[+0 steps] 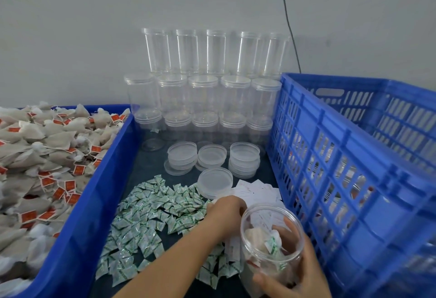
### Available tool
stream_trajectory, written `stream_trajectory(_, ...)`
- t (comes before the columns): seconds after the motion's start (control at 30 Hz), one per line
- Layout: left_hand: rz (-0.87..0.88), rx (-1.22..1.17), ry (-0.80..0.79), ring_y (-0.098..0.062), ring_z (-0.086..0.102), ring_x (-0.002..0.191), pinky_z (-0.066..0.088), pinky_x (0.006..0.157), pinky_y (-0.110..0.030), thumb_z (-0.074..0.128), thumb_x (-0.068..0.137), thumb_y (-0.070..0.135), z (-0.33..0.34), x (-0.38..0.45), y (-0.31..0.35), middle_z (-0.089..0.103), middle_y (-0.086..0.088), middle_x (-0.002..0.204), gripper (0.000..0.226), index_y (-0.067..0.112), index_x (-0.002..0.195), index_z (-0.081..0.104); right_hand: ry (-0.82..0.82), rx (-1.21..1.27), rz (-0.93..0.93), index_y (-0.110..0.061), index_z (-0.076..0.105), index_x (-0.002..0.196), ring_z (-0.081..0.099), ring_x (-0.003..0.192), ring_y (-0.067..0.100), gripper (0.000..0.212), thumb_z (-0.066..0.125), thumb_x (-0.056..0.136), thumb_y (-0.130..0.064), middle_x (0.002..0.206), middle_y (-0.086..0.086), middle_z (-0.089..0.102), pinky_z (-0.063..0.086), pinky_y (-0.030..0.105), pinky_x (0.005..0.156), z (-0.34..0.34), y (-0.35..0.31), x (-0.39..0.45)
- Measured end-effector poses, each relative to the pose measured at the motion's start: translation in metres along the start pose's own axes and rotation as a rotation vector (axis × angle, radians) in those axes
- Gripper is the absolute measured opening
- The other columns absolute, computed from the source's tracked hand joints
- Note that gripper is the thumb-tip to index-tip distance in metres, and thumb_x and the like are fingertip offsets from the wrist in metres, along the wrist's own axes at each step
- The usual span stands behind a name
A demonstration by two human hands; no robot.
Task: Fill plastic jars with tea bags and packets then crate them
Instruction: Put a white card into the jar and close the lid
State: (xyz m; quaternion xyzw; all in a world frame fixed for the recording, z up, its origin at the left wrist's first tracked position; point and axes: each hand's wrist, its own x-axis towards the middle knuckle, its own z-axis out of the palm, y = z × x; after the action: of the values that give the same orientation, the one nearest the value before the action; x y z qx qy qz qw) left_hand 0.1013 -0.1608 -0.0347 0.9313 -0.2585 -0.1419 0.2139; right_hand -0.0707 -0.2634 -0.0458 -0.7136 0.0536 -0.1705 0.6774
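Observation:
My right hand (pixel 296 274) grips a clear open plastic jar (pixel 271 224) at the lower right, tilted toward me. Inside it lie tea bags, a green-and-white packet and white slips. My left hand (pixel 224 210) reaches across the pile of green-and-white packets (pixel 146 215) to the white paper slips (pixel 257 189) just behind the jar. Its fingers curl down onto the slips, and the fingertips are hidden. Tea bags with red tags (pixel 47 156) fill a blue bin (pixel 94 203) on the left. A blue slatted crate (pixel 354 168) stands on the right, with jars dimly visible through its slats.
Empty clear jars (pixel 203 97) are stacked in three tiers against the grey wall. Loose clear lids (pixel 214 179) sit in short stacks in front of them. A black cable (pixel 289 26) runs down the wall behind the crate.

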Motion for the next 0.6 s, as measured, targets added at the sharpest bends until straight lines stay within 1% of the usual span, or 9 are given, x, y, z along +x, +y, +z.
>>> stream_trajectory(0.07, -0.042, -0.026, -0.001, -0.021, 0.057, 0.100, 0.037, 0.088, -0.038, 0.063, 0.080, 0.039, 0.001, 0.001, 0.005, 0.063, 0.006, 0.098, 0.015, 0.029, 0.089, 0.058, -0.004, 0.007, -0.001, -0.017, 0.057, 0.130, 0.069, 0.103, 0.005, 0.103, 0.088, 0.038, 0.018, 0.116, -0.005, 0.072, 0.052, 0.010, 0.076, -0.002, -0.001, 0.000)
stream_trajectory(0.1, -0.060, 0.019, 0.001, -0.021, 0.055, 0.102, 0.034, 0.087, -0.039, 0.062, 0.079, 0.045, 0.003, 0.001, 0.008, 0.061, 0.007, 0.099, 0.022, 0.029, 0.093, 0.056, -0.015, 0.009, -0.013, -0.015, 0.056, 0.131, 0.070, 0.102, 0.005, 0.103, 0.087, 0.040, 0.021, 0.115, -0.006, 0.073, 0.052, 0.011, 0.076, -0.002, -0.002, 0.000)
stream_trajectory(0.2, -0.090, 0.218, 0.056, -0.026, 0.052, 0.110, 0.027, 0.081, -0.041, 0.060, 0.084, 0.046, 0.011, 0.004, 0.017, 0.060, 0.000, 0.109, 0.031, 0.024, 0.105, 0.056, -0.016, -0.012, -0.038, -0.012, 0.055, 0.132, 0.070, 0.103, 0.005, 0.105, 0.087, 0.035, 0.009, 0.115, -0.007, 0.073, 0.052, 0.010, 0.077, -0.002, -0.003, 0.001)
stream_trajectory(0.23, -0.108, 0.211, 0.062, -0.027, 0.052, 0.110, 0.027, 0.081, -0.041, 0.061, 0.084, 0.044, 0.012, 0.004, 0.020, 0.060, -0.001, 0.108, 0.028, 0.024, 0.103, 0.057, -0.013, -0.008, -0.036, -0.013, 0.055, 0.132, 0.070, 0.103, 0.005, 0.104, 0.088, 0.035, 0.008, 0.115, -0.009, 0.073, 0.052, 0.010, 0.076, -0.003, -0.003, 0.000)
stream_trajectory(0.3, -0.153, 0.119, 0.028, -0.025, 0.053, 0.106, 0.025, 0.081, -0.040, 0.064, 0.082, 0.044, 0.012, 0.006, 0.022, 0.058, 0.003, 0.093, 0.019, 0.027, 0.087, 0.057, -0.002, -0.028, -0.028, -0.017, 0.055, 0.131, 0.069, 0.103, 0.004, 0.103, 0.088, 0.036, 0.006, 0.114, -0.014, 0.073, 0.052, 0.010, 0.077, -0.002, -0.004, 0.000)
stream_trajectory(0.37, -0.178, 0.036, 0.011, -0.022, 0.053, 0.098, 0.025, 0.080, -0.038, 0.068, 0.079, 0.043, 0.011, 0.007, 0.023, 0.054, 0.007, 0.083, 0.023, 0.027, 0.075, 0.052, -0.010, 0.005, -0.032, -0.018, 0.054, 0.131, 0.070, 0.102, 0.006, 0.102, 0.086, 0.036, 0.001, 0.114, -0.013, 0.073, 0.053, 0.012, 0.076, -0.003, -0.004, -0.002)
stream_trajectory(0.43, -0.172, -0.030, 0.029, -0.020, 0.052, 0.088, 0.025, 0.080, -0.037, 0.070, 0.076, 0.042, 0.010, 0.006, 0.023, 0.052, 0.010, 0.075, 0.026, 0.027, 0.069, 0.050, -0.032, 0.055, -0.015, -0.019, 0.055, 0.130, 0.070, 0.104, 0.007, 0.101, 0.086, 0.036, 0.001, 0.115, -0.012, 0.072, 0.054, 0.013, 0.077, -0.003, -0.005, -0.003)
stream_trajectory(0.53, -0.165, -0.052, 0.042, -0.017, 0.052, 0.087, 0.026, 0.080, -0.037, 0.067, 0.077, 0.039, 0.010, 0.006, 0.020, 0.053, 0.012, 0.076, 0.023, 0.027, 0.071, 0.048, -0.010, 0.036, -0.014, -0.020, 0.057, 0.127, 0.069, 0.105, 0.006, 0.099, 0.089, 0.039, 0.012, 0.117, -0.009, 0.072, 0.054, 0.012, 0.076, -0.006, 0.001, -0.004)
stream_trajectory(0.6, -0.122, 0.009, 0.090, -0.020, 0.055, 0.096, 0.029, 0.082, -0.038, 0.061, 0.082, 0.038, 0.010, 0.008, 0.020, 0.060, 0.009, 0.090, 0.012, 0.028, 0.083, 0.054, 0.006, 0.015, -0.007, -0.024, 0.058, 0.127, 0.067, 0.108, 0.003, 0.100, 0.090, 0.039, 0.012, 0.119, -0.012, 0.070, 0.053, 0.012, 0.078, -0.009, 0.004, -0.006)
